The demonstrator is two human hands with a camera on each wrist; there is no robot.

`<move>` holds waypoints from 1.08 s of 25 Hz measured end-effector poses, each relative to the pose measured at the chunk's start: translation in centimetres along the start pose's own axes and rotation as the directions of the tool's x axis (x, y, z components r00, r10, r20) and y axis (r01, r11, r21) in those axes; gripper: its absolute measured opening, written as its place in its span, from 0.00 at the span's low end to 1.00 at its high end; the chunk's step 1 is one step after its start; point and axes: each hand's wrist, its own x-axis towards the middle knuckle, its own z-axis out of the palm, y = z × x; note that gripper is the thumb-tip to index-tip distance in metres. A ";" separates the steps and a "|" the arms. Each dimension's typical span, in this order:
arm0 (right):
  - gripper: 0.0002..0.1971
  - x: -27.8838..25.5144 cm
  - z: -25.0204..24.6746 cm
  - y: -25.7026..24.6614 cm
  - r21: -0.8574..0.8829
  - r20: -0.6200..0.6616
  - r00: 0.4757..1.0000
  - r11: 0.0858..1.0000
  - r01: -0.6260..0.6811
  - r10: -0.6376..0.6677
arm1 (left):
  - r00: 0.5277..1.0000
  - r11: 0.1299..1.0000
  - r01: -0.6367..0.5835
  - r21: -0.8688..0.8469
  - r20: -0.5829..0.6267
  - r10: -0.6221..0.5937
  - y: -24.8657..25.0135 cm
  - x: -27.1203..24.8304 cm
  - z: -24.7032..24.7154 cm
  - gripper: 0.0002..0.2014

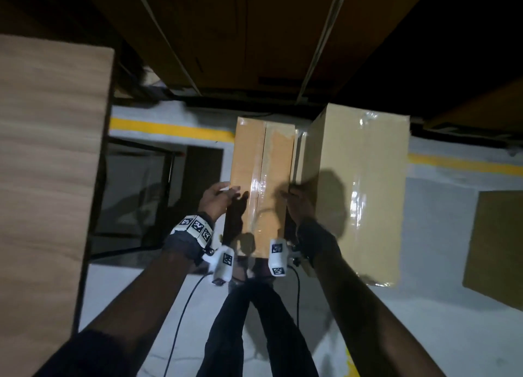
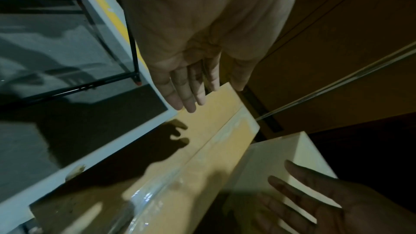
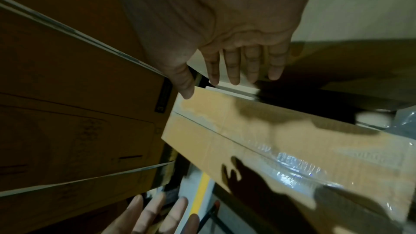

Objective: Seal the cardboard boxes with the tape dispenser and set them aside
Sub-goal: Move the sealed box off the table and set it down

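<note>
A narrow cardboard box point(image 1: 263, 161) with clear tape along its centre seam stands on the floor in front of me. My left hand point(image 1: 218, 198) is at its left edge and my right hand point(image 1: 295, 200) at its right edge. The left wrist view shows the left hand point(image 2: 186, 84) with straight fingers over the box point(image 2: 213, 131). In the right wrist view the right hand point(image 3: 236, 63) is spread flat beside the box point(image 3: 247, 131). Neither hand grips anything. A larger taped box point(image 1: 356, 192) stands against its right side. No tape dispenser is in view.
A wooden tabletop point(image 1: 48, 164) on a black metal frame point(image 1: 135, 150) is at my left. Big brown strapped cartons point(image 1: 240, 37) stand behind the boxes. Another box point(image 1: 498, 243) sits at the right edge. A yellow floor line point(image 1: 169, 127) runs across, and my legs point(image 1: 254, 320) are below.
</note>
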 end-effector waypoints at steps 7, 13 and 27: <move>0.37 -15.0 -2.2 -6.2 0.210 0.099 0.992 0.976 0.055 -0.077 | 0.981 0.975 -0.170 -0.145 0.070 0.182 6.7 -19.1 -3.9 0.07; 0.09 -30.4 0.9 -12.6 0.333 0.235 0.947 0.933 0.134 -0.219 | 0.957 0.908 -0.286 -0.305 -0.037 0.289 5.1 -29.3 -11.0 0.08; 0.11 -47.7 33.0 -10.9 0.012 0.454 0.854 0.961 0.277 -0.252 | 0.896 0.816 -0.420 -0.396 -0.323 0.304 -9.5 -38.4 -44.0 0.10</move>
